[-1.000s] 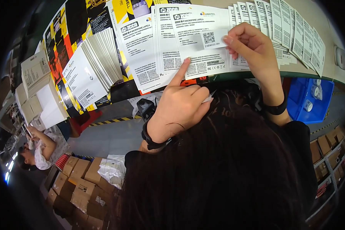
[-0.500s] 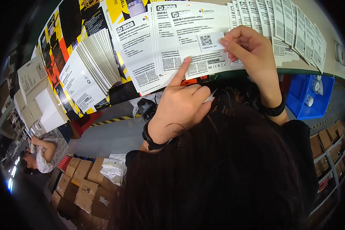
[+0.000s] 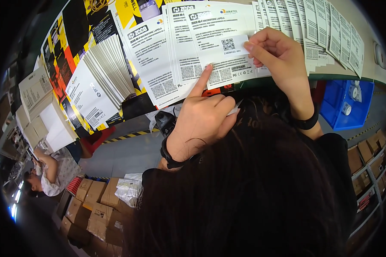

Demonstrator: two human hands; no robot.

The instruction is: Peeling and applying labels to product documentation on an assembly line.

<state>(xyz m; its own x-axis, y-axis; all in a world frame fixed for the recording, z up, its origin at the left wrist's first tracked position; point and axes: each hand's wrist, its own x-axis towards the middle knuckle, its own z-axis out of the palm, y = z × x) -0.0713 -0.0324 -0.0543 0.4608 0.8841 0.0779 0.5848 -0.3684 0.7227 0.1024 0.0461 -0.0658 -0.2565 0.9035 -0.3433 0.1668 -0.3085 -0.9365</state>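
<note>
Several white printed cards (image 3: 180,55) lie overlapped on the table in front of me. My right hand (image 3: 278,55) pinches a small white sticker label (image 3: 233,45) with a square code against the top card (image 3: 218,25). My left hand (image 3: 201,120) presses its index fingertip on the same card's lower edge, just below the label. Its other fingers are curled around a white paper scrap (image 3: 237,109). Both wrists wear black bands. My dark hair (image 3: 253,192) hides everything lower down.
A fanned stack of white cards (image 3: 103,81) lies at the left on black-and-yellow sheets (image 3: 73,38). More overlapped cards (image 3: 330,30) run to the right. A blue bin (image 3: 347,103) with white rolls sits below right. Cardboard boxes (image 3: 98,205) and another person (image 3: 51,171) are lower left.
The right hand has brought the label slightly left and down onto the top card. My left index finger stays pressed at the card's lower edge.
</note>
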